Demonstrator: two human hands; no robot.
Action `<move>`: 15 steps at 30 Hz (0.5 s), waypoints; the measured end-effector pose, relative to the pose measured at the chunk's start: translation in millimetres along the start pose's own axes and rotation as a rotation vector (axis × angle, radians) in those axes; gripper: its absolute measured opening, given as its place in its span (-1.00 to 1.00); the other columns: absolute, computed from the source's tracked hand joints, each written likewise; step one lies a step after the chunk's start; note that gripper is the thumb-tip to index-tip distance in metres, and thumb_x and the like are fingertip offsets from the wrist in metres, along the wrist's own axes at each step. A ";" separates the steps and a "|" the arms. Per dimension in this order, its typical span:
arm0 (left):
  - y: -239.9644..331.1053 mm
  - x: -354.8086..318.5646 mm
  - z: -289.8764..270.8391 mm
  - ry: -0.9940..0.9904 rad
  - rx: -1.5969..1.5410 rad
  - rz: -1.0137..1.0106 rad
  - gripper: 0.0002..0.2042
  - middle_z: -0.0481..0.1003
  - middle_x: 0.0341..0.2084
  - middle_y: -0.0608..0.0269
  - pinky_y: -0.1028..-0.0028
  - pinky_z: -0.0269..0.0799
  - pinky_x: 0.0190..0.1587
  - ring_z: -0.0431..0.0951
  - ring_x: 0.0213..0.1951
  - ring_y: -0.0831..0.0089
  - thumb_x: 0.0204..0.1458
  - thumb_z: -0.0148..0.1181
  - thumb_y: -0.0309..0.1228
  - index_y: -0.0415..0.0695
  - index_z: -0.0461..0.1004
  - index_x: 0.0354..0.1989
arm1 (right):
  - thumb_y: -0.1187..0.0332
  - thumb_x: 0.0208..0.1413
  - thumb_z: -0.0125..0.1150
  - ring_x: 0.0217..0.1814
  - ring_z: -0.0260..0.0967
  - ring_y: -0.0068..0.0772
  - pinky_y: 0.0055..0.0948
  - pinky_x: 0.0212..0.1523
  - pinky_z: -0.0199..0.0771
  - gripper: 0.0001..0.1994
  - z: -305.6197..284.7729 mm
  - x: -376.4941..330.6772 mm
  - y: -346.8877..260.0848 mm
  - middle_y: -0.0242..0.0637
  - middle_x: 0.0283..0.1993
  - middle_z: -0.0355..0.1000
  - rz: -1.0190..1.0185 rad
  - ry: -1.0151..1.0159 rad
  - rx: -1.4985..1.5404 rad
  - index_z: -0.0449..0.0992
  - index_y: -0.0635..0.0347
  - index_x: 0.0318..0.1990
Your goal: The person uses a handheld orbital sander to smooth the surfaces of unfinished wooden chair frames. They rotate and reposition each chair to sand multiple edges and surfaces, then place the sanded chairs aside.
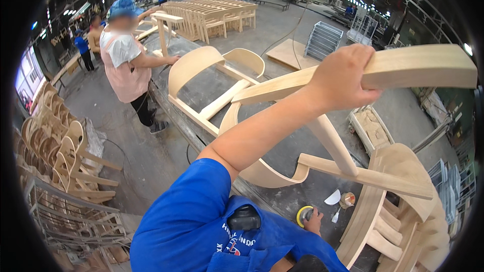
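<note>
A pale wood chair frame (pixel 327 141) stands tilted at the worktop (pixel 171 98), its thick curved beam slanting up to the right above a round rail and a bent back band. The left hand (pixel 345 75) grips that beam with raised arm, fingers clamped around the wood. Lower down, the right hand (pixel 313 224) holds a yellow-rimmed sander (pixel 303 215), fingers curled over its top, just beside the person's blue shirt (pixel 186 216). Near the sander lie a white half-round piece (pixel 333 197) and a small round container (pixel 348 200). A stack of shaped wood parts (pixel 408 181) fills the near right. Beyond the held frame, a 2nd chair frame (pixel 199 68) lies on the worktop, where a co-worker (pixel 126 53) in a blue cap and pink apron stands with 1 hand at wood. Curved chair parts (pixel 65 156) crowd the left side. Farther off, rows of chairs (pixel 217 15) cover the floor, and a grey metal rack (pixel 322 39) stands near a flat board (pixel 287 53).
</note>
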State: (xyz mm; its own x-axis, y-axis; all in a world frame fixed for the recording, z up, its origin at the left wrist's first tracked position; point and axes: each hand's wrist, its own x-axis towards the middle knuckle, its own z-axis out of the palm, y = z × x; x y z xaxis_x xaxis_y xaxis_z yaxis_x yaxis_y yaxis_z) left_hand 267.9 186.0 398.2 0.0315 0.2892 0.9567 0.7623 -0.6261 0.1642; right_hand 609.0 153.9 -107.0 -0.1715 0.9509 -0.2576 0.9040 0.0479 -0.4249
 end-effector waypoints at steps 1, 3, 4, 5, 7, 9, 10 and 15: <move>2.7 -1.7 -1.9 -0.007 0.001 0.006 -0.47 0.45 -0.32 -0.05 0.20 0.44 -0.17 0.49 -0.24 0.00 -0.27 0.35 -0.20 -0.27 0.37 -0.15 | 0.41 -0.20 0.45 0.18 0.28 0.27 -0.02 0.18 0.35 -0.12 -3.2 0.2 -3.4 0.11 0.29 -0.04 0.003 -0.022 0.004 0.09 -0.05 0.34; 7.9 -5.8 -5.5 -0.002 -0.008 0.017 -0.41 0.44 -0.30 -0.06 0.21 0.44 -0.16 0.49 -0.24 0.00 -0.26 0.35 -0.18 -0.30 0.37 -0.07 | 0.32 -0.22 0.49 0.20 0.24 0.31 -0.03 0.20 0.33 -0.11 -22.6 -0.5 -13.6 0.10 0.32 -0.03 -0.020 -0.119 -0.076 0.11 -0.03 0.33; 10.2 -8.0 -6.9 0.008 -0.017 0.023 -0.39 0.43 -0.30 -0.06 0.22 0.43 -0.16 0.49 -0.24 0.01 -0.25 0.34 -0.16 -0.31 0.36 -0.04 | 0.29 -0.21 0.49 0.22 0.24 0.26 -0.04 0.21 0.33 -0.13 -38.0 1.5 -24.9 0.09 0.30 0.02 -0.108 -0.131 -0.164 0.15 -0.01 0.32; 12.5 -10.6 -7.8 0.004 -0.023 0.024 -0.36 0.43 -0.30 -0.07 0.22 0.43 -0.16 0.49 -0.25 0.02 -0.24 0.33 -0.15 -0.32 0.35 -0.01 | 0.27 -0.21 0.49 0.23 0.24 0.20 -0.06 0.21 0.32 -0.16 -56.2 4.8 -41.3 0.08 0.29 0.07 -0.173 -0.149 -0.261 0.18 0.02 0.30; 16.7 -16.2 -9.0 0.017 -0.024 0.054 -0.31 0.41 -0.26 -0.06 0.24 0.42 -0.14 0.47 -0.23 0.06 -0.25 0.33 -0.14 -0.35 0.33 0.05 | 0.23 -0.19 0.47 0.21 0.30 0.04 -0.11 0.20 0.34 -0.24 -103.2 12.2 -87.3 0.03 0.20 0.24 -0.372 -0.071 -0.184 0.29 0.10 0.24; 22.5 -23.6 -9.3 0.029 -0.016 0.069 -0.27 0.40 -0.21 -0.04 0.25 0.40 -0.11 0.46 -0.19 0.09 -0.27 0.33 -0.13 -0.36 0.32 0.09 | 0.30 -0.17 0.44 0.02 0.44 -0.18 -0.23 0.07 0.42 -0.38 -163.6 18.9 -142.4 -0.09 -0.02 0.47 -0.446 -0.003 0.089 0.42 0.23 0.12; 26.2 -27.1 -8.4 0.043 -0.008 0.078 -0.25 0.40 -0.19 -0.03 0.24 0.39 -0.09 0.44 -0.17 0.10 -0.28 0.34 -0.13 -0.36 0.32 0.10 | 0.39 -0.17 0.42 -0.10 0.47 -0.18 -0.29 -0.03 0.45 -0.42 -188.6 15.4 -168.9 -0.13 -0.06 0.49 -0.638 0.120 0.330 0.43 0.27 0.10; 43.1 -57.0 -7.7 0.100 0.016 0.092 -0.21 0.37 -0.08 -0.03 0.16 0.32 0.00 0.39 -0.06 0.06 -0.31 0.38 -0.11 -0.29 0.32 0.14 | 0.35 -0.08 0.43 0.12 0.37 -0.19 -0.26 0.16 0.32 -0.49 -242.6 17.5 -285.5 -0.23 -0.02 0.47 -0.985 0.468 0.551 0.44 0.26 0.07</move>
State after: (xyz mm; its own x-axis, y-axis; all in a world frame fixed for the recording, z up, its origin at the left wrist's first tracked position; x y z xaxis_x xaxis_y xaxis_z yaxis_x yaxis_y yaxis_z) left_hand 294.0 137.0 352.6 0.0375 0.1567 0.9869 0.7692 -0.6350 0.0716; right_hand 442.9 231.1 220.3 -0.4288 0.6047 0.6711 0.1604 0.7821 -0.6022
